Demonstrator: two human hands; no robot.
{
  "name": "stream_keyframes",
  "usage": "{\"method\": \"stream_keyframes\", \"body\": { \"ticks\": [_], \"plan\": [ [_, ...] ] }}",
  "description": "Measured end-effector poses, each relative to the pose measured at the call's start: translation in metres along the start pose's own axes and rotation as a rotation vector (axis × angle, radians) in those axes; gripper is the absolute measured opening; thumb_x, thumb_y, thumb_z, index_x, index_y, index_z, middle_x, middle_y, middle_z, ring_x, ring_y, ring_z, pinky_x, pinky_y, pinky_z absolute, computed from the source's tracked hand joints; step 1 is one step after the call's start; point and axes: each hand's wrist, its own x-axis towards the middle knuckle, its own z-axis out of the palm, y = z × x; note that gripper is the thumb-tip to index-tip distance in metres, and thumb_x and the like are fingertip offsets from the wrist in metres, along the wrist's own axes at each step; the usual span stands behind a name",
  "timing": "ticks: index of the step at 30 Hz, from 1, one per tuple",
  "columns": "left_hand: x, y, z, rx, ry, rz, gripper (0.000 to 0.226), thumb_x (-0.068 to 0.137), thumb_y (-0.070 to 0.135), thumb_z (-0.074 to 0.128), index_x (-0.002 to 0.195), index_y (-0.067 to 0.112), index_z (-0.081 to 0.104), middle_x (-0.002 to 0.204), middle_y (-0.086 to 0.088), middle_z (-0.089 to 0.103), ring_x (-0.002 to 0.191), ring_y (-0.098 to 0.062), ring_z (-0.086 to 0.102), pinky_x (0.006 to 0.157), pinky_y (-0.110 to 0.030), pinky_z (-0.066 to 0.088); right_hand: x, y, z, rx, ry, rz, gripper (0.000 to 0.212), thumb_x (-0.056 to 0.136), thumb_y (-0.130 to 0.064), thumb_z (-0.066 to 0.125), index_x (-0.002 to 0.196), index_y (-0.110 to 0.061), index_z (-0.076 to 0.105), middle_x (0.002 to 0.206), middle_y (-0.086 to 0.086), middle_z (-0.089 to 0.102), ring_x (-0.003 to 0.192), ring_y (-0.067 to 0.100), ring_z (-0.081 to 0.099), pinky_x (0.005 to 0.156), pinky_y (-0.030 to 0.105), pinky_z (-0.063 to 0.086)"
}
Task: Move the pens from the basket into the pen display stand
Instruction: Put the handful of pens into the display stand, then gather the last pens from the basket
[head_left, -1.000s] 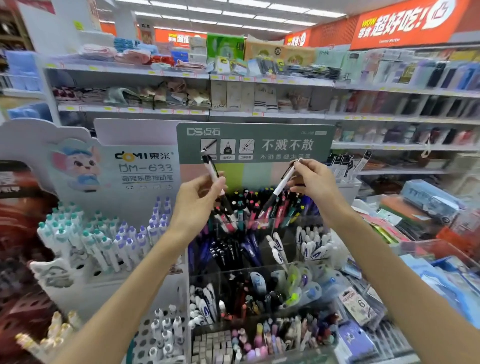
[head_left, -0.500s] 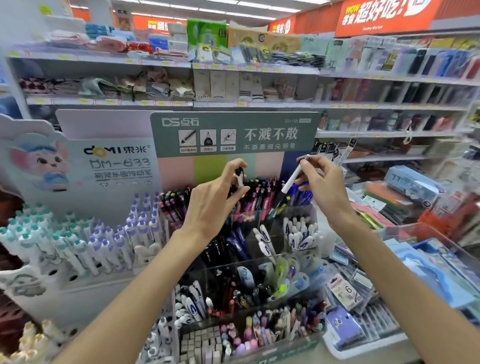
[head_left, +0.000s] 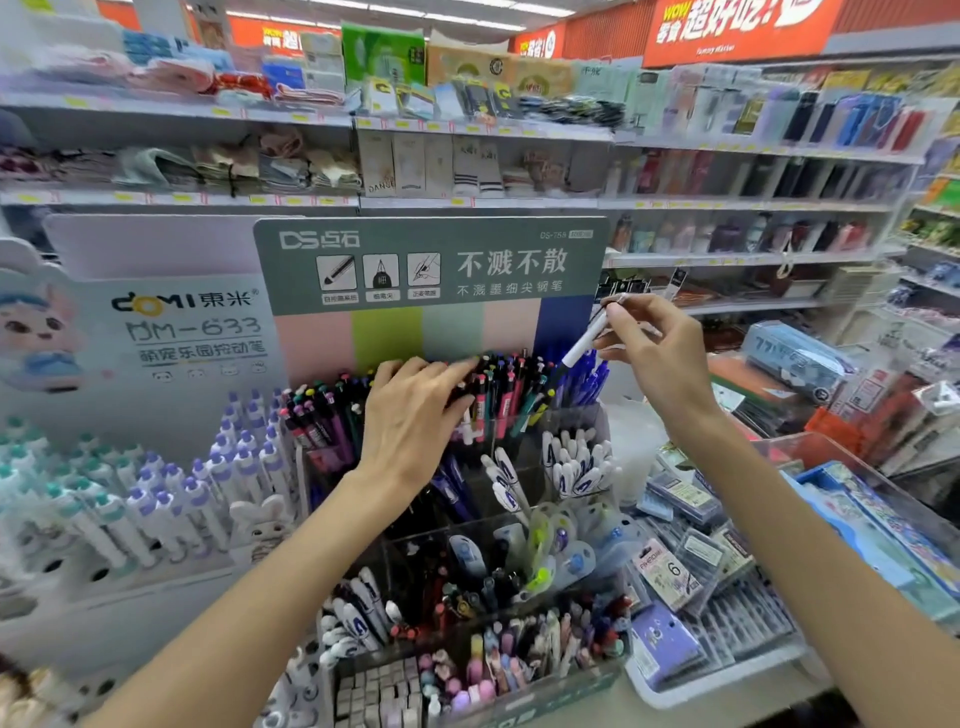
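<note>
Left hand (head_left: 415, 415) flat, fingers straight, pressing pen tops in clear acrylic tiered display stand (head_left: 550, 519). Right hand (head_left: 654, 358), at 2 o'clock from it, pinches slim white-barrelled pen (head_left: 584, 340), tilted above blue pens.

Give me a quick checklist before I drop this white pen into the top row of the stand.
1. White pen gripped by right hand: ok.
2. Pen tip aimed down at the blue pens: ok.
3. Left hand clear of the top row: not ok, fingers rest on the pen tops.
4. Free slot under the tip: cannot tell.
5. Basket in view: not ok.
</note>
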Motion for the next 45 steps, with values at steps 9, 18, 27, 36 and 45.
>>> {"method": "stream_keyframes", "body": {
  "ticks": [9, 18, 27, 36, 45],
  "plan": [
    [0.001, 0.001, -0.015, -0.025, 0.017, -0.083, 0.031, 0.083, 0.041, 0.068, 0.107, 0.021, 0.064, 0.099, 0.004, 0.066, 0.09, -0.021, 0.06, 0.076, -0.036, 0.044, 0.012, 0.026, 0.023, -0.526, -0.264, -0.189, 0.011, 0.086, -0.023, 0.067, 0.096, -0.019, 0.064, 0.081, -0.008, 0.066, 0.08, 0.012, 0.063, 0.077, 0.027, 0.05],
    [-0.006, 0.015, -0.039, -0.21, -0.142, -0.275, 0.007, 0.089, 0.038, 0.059, 0.089, 0.034, 0.065, 0.065, 0.016, 0.061, 0.066, -0.008, 0.061, 0.059, -0.024, 0.042, 0.017, 0.038, 0.04, -0.87, -0.468, -0.251, 0.026, 0.08, -0.041, 0.072, 0.102, -0.026, 0.074, 0.104, 0.003, 0.055, 0.102, 0.024, 0.04, 0.08, 0.03, 0.026],
    [-0.011, 0.017, -0.029, -0.312, -0.506, -0.225, 0.008, 0.089, 0.04, 0.058, 0.089, 0.036, 0.065, 0.074, 0.016, 0.063, 0.078, -0.009, 0.06, 0.061, -0.024, 0.038, 0.008, 0.035, 0.035, -0.928, -0.392, -0.254, 0.033, 0.074, -0.045, 0.075, 0.101, -0.026, 0.074, 0.107, 0.002, 0.057, 0.106, 0.024, 0.044, 0.089, 0.037, 0.035],
    [-0.025, 0.103, 0.008, -0.521, -0.772, -0.044, 0.01, 0.087, 0.041, 0.059, 0.09, 0.034, 0.065, 0.082, 0.013, 0.07, 0.081, -0.015, 0.066, 0.076, -0.033, 0.054, -0.099, 0.043, -0.081, -0.553, 0.047, 0.073, 0.022, 0.082, -0.029, 0.073, 0.103, -0.022, 0.07, 0.108, -0.001, 0.063, 0.1, 0.016, 0.054, 0.086, 0.028, 0.043],
    [-0.094, 0.319, 0.061, -0.683, -1.129, 0.296, 0.02, 0.087, 0.04, 0.054, 0.102, 0.03, 0.064, 0.1, 0.009, 0.068, 0.099, -0.018, 0.065, 0.082, -0.031, 0.051, -0.272, 0.078, -0.277, -0.633, 0.321, 0.569, 0.013, 0.087, -0.014, 0.065, 0.094, -0.022, 0.072, 0.087, -0.001, 0.065, 0.082, 0.018, 0.059, 0.073, 0.024, 0.045]
  ]
}}
